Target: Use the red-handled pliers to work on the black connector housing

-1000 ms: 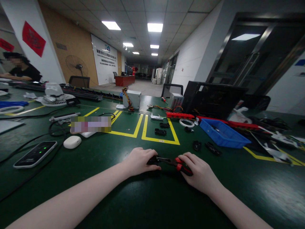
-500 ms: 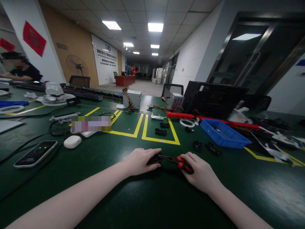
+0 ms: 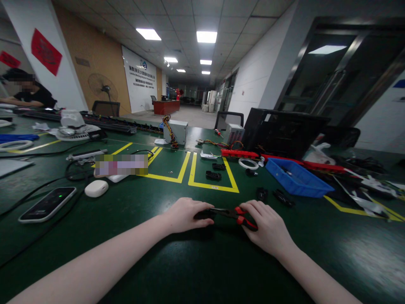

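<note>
On the green table (image 3: 202, 266), closer to its near edge than its far edge, the left hand (image 3: 185, 215) has a dark part (image 3: 204, 214) pinched between thumb and fingers, which stand only a little apart with the part filling the gap; most of it is hidden by the hand. The right hand (image 3: 265, 223) is closed around the red and black handles of a pair of pliers (image 3: 232, 213), the handles somewhat spread and the nose pointing left, its tip at the dark part. Whether the pliers' jaws grip that part is too small to tell. Beyond the hands, toward the far edge, a yellow tape outline (image 3: 213, 187) frames two small black pieces, a nearer one (image 3: 213, 175) and a farther one (image 3: 218, 166). Just beyond the right hand lie a squarish black piece (image 3: 262, 194) and a longer black piece (image 3: 283, 197), both near a blue tray (image 3: 295, 188) toward the right edge. Toward the left edge lie a white case (image 3: 96, 188) and a flat black device (image 3: 47, 205) with a green light. A metal box (image 3: 180, 131) with coloured wires stands by the far edge.
</note>
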Tool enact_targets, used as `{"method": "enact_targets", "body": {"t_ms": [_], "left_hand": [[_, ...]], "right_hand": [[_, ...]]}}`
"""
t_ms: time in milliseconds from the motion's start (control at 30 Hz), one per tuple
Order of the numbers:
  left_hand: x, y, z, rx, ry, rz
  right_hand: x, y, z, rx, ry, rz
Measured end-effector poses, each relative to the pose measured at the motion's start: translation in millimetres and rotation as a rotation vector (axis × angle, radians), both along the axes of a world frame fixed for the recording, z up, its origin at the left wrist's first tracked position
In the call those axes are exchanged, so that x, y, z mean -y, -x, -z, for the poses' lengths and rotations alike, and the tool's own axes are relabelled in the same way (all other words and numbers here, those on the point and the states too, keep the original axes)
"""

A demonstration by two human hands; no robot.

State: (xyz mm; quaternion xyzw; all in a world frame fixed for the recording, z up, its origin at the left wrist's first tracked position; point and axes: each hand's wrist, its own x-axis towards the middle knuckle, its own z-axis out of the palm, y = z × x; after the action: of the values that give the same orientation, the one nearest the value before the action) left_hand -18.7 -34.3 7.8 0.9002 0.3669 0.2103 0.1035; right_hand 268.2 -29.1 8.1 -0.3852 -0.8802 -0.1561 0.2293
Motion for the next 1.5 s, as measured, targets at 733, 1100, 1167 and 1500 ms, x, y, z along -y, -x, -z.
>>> {"method": "enact_targets", "body": {"t_ms": [733, 1100, 1167, 1500], "left_hand": [[2.2, 1.2, -1.3, 0.062, 0.024, 0.055], [4.1, 0.2, -4.5, 0.050, 0.007, 0.045], [4.0, 0.2, -4.5, 0.056, 0.004, 0.054], [4.4, 0.4, -5.1, 0.060, 0.024, 0.051]], "right_hand": [[0.4, -0.9, -0.5, -0.067, -0.070, -0.005], [2.9, 1.2, -0.6, -0.017, -0.012, -0.028], [3.4, 1.2, -0.8, -0.012, -0.018, -0.034], [-0.5, -1.0, -0.2, -0.037, -0.064, -0.001]]}}
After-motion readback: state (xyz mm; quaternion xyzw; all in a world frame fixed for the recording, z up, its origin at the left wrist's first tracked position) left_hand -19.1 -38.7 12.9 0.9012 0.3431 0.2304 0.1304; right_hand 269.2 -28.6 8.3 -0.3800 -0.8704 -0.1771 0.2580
